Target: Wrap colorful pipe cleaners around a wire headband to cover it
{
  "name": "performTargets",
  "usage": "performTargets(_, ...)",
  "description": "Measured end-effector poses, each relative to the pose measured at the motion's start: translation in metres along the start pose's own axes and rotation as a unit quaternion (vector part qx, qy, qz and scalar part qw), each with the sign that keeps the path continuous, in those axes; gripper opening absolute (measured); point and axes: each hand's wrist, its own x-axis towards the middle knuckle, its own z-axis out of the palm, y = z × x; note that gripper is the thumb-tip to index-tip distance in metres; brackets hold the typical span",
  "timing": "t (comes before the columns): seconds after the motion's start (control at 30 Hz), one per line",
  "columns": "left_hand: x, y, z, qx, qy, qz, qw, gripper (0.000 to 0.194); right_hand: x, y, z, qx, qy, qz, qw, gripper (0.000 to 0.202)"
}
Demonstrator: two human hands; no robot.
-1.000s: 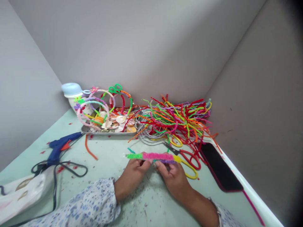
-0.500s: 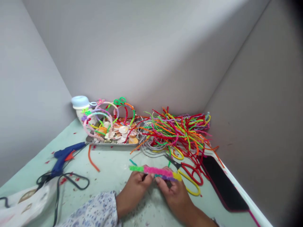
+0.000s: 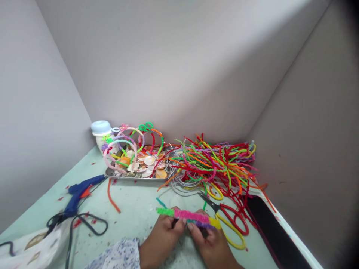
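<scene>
A fuzzy band (image 3: pixel 192 215) in green, pink and yellow, with teal and purple along its lower side, is held between both hands near the front of the table. My left hand (image 3: pixel 165 235) grips its left part, fingers closed around it. Around the right part, my right hand (image 3: pixel 211 239) is closed, its thumb against the purple stretch. A teal end sticks out beyond my left fingers. Red-handled scissors (image 3: pixel 234 216) and a yellow-handled pair (image 3: pixel 232 239) lie just right of my right hand.
Behind are a metal tray (image 3: pixel 140 179) of shells and fuzzy headbands, a white bottle (image 3: pixel 101 129) and a pile of pipe cleaners (image 3: pixel 215 160). A blue glue gun (image 3: pixel 74 200) with its cord lies left, an orange strip (image 3: pixel 112 198) near it. At right is a black phone-like slab (image 3: pixel 272 228).
The whole view has shifted, so the table and everything on it sit lower and slightly to the right. Both hands still hold the band in nearly the same pose.
</scene>
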Motion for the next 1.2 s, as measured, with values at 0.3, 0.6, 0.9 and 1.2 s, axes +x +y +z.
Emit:
performTargets(0.3, 0.001, 0.003, 0.000, 0.032, 0.004, 0.027, 0.999, 0.022, 0.000, -0.001, -0.001, 0.012, -0.016, 0.010, 1.000, 0.014)
performTargets(0.6, -0.001, 0.005, 0.000, 0.053, 0.000, 0.044, 0.998, 0.021, 0.001, -0.003, -0.002, 0.020, -0.022, 0.023, 0.999, 0.016)
performTargets(0.9, 0.002, 0.001, 0.002, 0.084, 0.019, 0.030, 0.996, 0.028, 0.002, -0.008, -0.001, 0.015, 0.008, 0.037, 0.999, 0.014)
performTargets(1.2, 0.002, -0.007, 0.000, 0.097, 0.014, 0.070, 0.993, 0.024, 0.004, -0.009, -0.002, 0.028, -0.014, 0.047, 0.998, 0.015)
